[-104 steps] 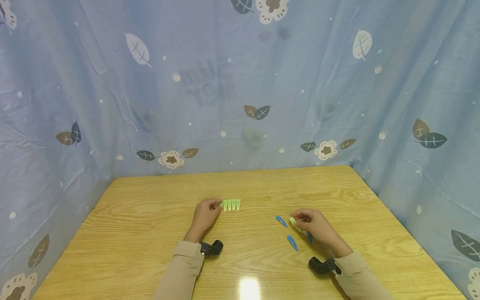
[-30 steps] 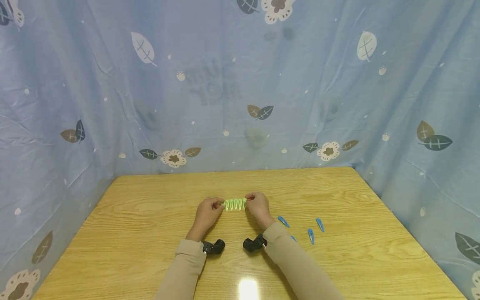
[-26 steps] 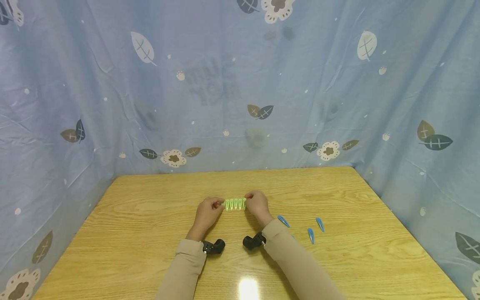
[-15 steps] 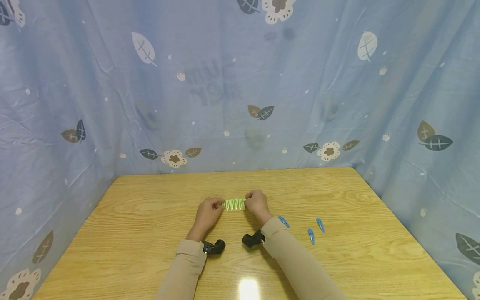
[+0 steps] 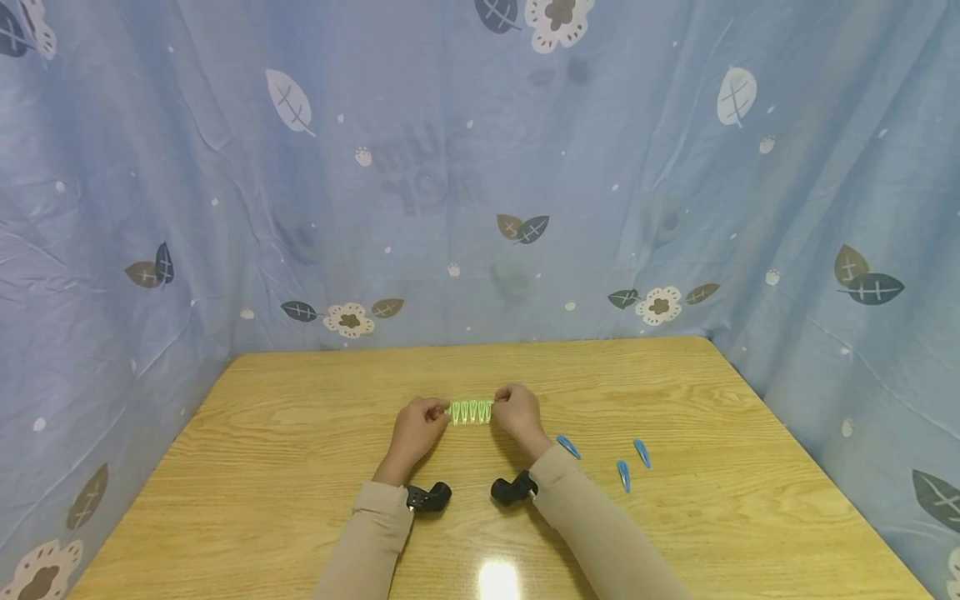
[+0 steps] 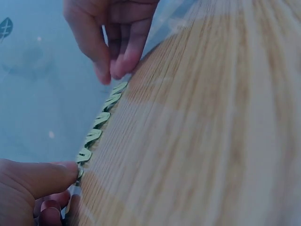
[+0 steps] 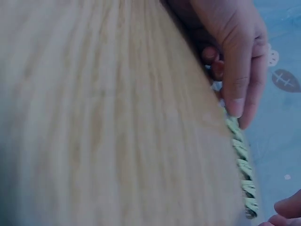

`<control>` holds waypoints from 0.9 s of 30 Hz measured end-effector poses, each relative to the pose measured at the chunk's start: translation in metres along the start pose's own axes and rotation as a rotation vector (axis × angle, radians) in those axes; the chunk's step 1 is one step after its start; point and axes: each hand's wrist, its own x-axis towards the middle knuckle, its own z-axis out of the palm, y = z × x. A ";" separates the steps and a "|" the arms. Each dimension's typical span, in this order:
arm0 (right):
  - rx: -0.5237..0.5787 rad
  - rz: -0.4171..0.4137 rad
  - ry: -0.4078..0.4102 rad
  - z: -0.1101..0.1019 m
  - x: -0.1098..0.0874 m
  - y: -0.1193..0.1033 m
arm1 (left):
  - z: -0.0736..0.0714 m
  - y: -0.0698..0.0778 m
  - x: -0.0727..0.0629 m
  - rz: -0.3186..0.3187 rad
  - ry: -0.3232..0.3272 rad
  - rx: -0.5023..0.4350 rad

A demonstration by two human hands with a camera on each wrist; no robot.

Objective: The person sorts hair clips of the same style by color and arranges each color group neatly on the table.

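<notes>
Here, your hands close a row of green clips [image 5: 470, 412] mid-table.
Your left hand [image 5: 415, 429] and right hand [image 5: 517, 410] pinch its ends; five sit aligned, three blue clips [image 5: 619, 467] remain loose toward the right edge of the table [image 5: 300, 467], with open wood all round.

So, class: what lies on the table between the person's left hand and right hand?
A row of green hair clips lies side by side between the left hand and the right hand, fingertips at each end. The head view shows it best.
</notes>
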 end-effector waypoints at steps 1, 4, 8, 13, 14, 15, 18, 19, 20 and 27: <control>0.017 -0.007 0.002 -0.003 -0.002 0.001 | 0.001 0.001 0.000 -0.002 -0.002 -0.003; 0.055 -0.047 0.008 -0.011 -0.007 0.003 | 0.002 0.002 0.000 -0.001 -0.004 -0.008; 0.081 -0.100 -0.001 -0.024 -0.014 0.007 | 0.004 0.004 0.000 0.007 0.005 -0.040; 0.163 -0.116 -0.069 -0.045 -0.025 0.020 | 0.005 0.005 -0.004 0.021 0.045 -0.140; 0.176 -0.117 -0.084 -0.051 -0.028 0.022 | 0.005 0.006 -0.005 0.030 0.055 -0.156; 0.187 -0.122 -0.099 -0.057 -0.030 0.025 | 0.004 0.006 -0.006 0.039 0.063 -0.172; 0.214 -0.159 -0.144 -0.075 -0.039 0.034 | 0.003 0.009 -0.011 0.060 0.076 -0.220; 0.211 -0.174 -0.149 -0.082 -0.041 0.037 | 0.000 0.016 -0.013 0.065 0.067 -0.245; 0.202 -0.191 -0.155 -0.089 -0.044 0.041 | -0.002 0.024 -0.017 0.076 0.065 -0.267; 0.162 -0.215 -0.112 -0.132 -0.056 0.071 | 0.002 0.071 -0.032 0.154 -0.084 -0.379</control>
